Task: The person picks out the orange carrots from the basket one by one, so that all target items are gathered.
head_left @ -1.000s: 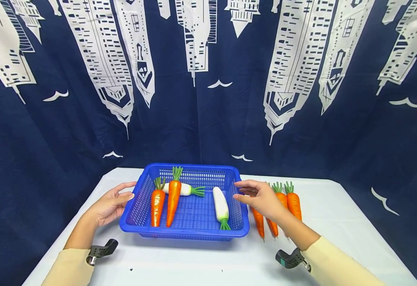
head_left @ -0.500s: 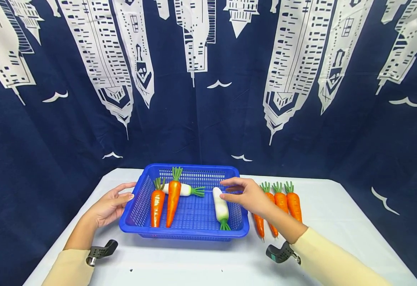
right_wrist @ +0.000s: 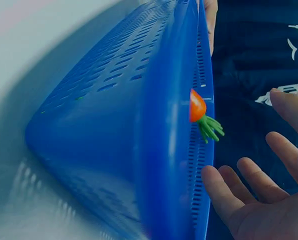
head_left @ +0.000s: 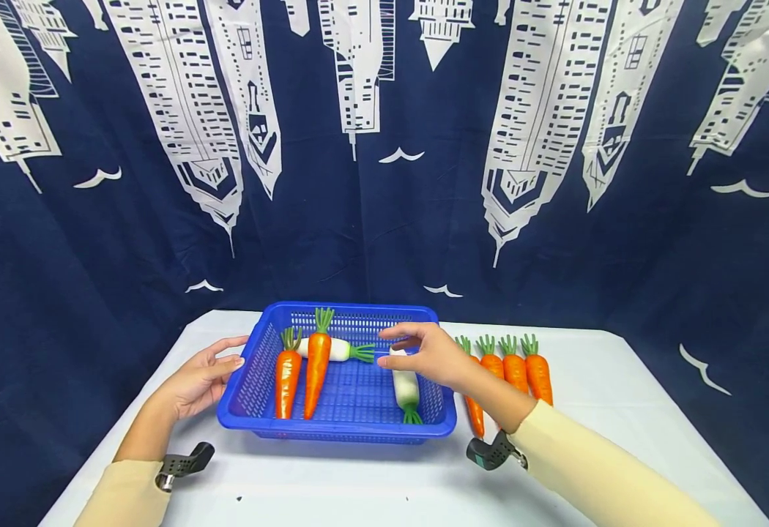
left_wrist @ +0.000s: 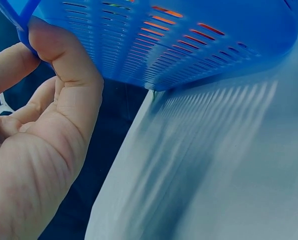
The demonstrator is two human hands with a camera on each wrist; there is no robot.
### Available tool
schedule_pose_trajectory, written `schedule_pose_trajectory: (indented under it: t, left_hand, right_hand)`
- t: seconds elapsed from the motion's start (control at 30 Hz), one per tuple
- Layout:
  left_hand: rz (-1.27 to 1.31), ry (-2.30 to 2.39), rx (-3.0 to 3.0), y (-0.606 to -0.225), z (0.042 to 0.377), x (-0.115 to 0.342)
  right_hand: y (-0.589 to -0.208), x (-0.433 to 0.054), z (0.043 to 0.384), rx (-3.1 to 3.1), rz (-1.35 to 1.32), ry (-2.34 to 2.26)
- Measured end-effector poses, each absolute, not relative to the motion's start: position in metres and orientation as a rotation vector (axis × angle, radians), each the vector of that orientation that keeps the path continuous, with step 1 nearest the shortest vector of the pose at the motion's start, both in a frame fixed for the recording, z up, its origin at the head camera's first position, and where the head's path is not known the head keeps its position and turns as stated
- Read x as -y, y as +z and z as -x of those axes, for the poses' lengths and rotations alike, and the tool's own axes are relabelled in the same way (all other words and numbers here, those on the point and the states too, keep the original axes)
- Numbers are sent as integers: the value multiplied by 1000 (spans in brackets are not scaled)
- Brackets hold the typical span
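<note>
A blue plastic basket [head_left: 338,427] holds two orange carrots, a short one [head_left: 287,382] and a longer one [head_left: 317,369]. Two white radishes are also inside: one [head_left: 339,350] lies behind the carrots, the other [head_left: 406,389] along the right side. My left hand [head_left: 203,380] pinches the basket's left rim between thumb and fingers, which shows closely in the left wrist view. Over the basket's right part hovers my right hand [head_left: 432,354], fingers apart and holding nothing. It covers part of the right radish in the head view.
Several more carrots [head_left: 538,375] lie in a row on the white table [head_left: 589,410], right of the basket and partly behind my right forearm. A dark blue cloth [head_left: 332,234] with white buildings hangs behind the table.
My right hand has moved left from the basket's right rim to above the right radish, uncovering more of the carrot row. My left hand keeps its grip on the rim.
</note>
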State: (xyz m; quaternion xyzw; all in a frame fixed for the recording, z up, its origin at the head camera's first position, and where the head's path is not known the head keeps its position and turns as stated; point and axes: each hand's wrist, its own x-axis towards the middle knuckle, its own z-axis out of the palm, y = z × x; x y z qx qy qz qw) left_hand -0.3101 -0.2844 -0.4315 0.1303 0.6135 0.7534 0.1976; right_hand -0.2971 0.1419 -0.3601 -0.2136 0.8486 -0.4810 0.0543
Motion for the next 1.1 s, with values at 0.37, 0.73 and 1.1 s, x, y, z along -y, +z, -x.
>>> schedule_pose_trajectory:
  t: [0.37,0.73,1.1]
  left_hand:
    - [-362,2104,-1724,-431,309,285]
    - [-368,2113,-1703,-431,310,285]
    - [-375,2106,-1712,-431,309,284]
  right_hand:
    - [-357,-122,306,-2551,671,-1413]
    - [-359,-98,316,-2478,591,-1425]
    - [-358,-79,326,-2436,471,-1387]
